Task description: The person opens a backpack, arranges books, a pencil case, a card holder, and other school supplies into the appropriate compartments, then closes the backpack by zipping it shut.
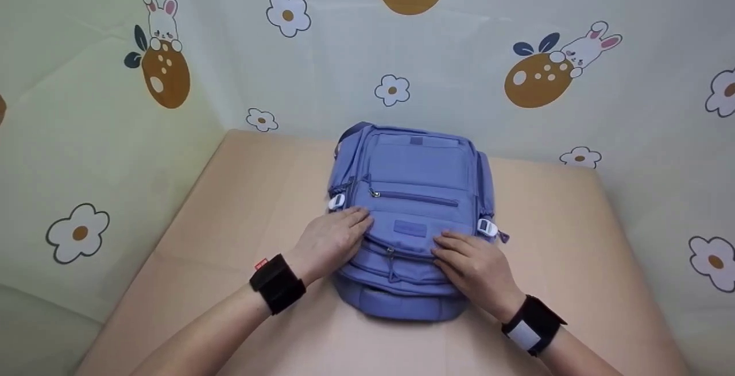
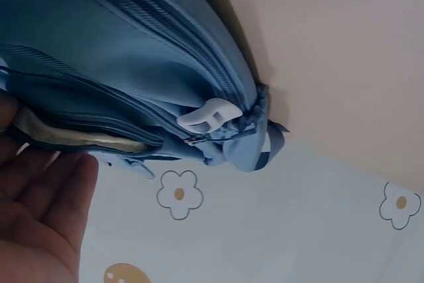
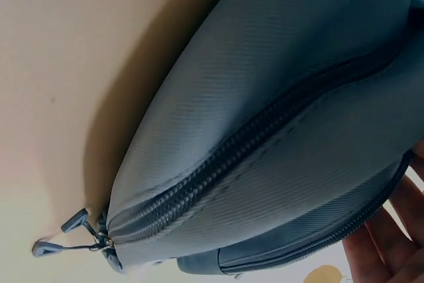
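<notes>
A blue backpack (image 1: 425, 163) lies on its back on the table, its bottom end toward me. My left hand (image 1: 333, 238) holds the left edge of the front pocket, fingers on top. In the left wrist view, that pocket's edge passes between the thumb and fingers (image 2: 50, 190), and a pale lining (image 2: 79, 136) shows in the gap. On the opposite side, my right hand (image 1: 474, 261) grips the pocket's right edge; its thumb is mostly hidden in the head view. A zipper pull (image 1: 392, 272) hangs between the hands.
White buckles (image 1: 337, 201) sit at both sides of the backpack. The peach-coloured table (image 1: 247, 204) extends around it. A curtain (image 1: 333, 60) printed with rabbits and flowers rises behind the table and along its sides. Black bands (image 1: 278, 284) wrap both wrists.
</notes>
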A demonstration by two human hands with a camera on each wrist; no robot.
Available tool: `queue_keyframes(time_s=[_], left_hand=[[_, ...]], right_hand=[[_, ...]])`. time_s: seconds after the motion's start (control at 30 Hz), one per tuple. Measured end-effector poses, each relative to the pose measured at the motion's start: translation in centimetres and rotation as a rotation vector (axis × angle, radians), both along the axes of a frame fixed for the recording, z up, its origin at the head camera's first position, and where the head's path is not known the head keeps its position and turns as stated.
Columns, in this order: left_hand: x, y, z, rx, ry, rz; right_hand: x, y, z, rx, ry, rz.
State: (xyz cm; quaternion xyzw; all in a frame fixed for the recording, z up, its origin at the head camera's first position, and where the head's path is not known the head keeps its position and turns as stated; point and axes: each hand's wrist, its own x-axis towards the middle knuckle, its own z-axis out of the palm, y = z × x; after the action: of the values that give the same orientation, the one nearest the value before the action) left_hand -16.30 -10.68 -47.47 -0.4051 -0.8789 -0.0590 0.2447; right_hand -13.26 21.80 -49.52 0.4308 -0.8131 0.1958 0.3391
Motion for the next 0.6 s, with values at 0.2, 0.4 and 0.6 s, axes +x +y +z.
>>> queue_keyframes(time_s=[0.2, 0.4, 0.6], left_hand=[[1.1, 1.1, 0.1, 0.148, 0.097, -0.042], [2.9, 2.9, -0.4, 0.087, 0.047, 0.033], [3.5, 4.2, -0.7, 0.06, -0.046, 0.11]], right_hand=[[0.1, -0.1, 0.0, -0.019, 0.004, -0.006], [0.2, -0.3, 0.1, -0.028, 0.006, -0.02], [0.2, -0.3, 0.0, -0.037, 0.0, -0.026]])
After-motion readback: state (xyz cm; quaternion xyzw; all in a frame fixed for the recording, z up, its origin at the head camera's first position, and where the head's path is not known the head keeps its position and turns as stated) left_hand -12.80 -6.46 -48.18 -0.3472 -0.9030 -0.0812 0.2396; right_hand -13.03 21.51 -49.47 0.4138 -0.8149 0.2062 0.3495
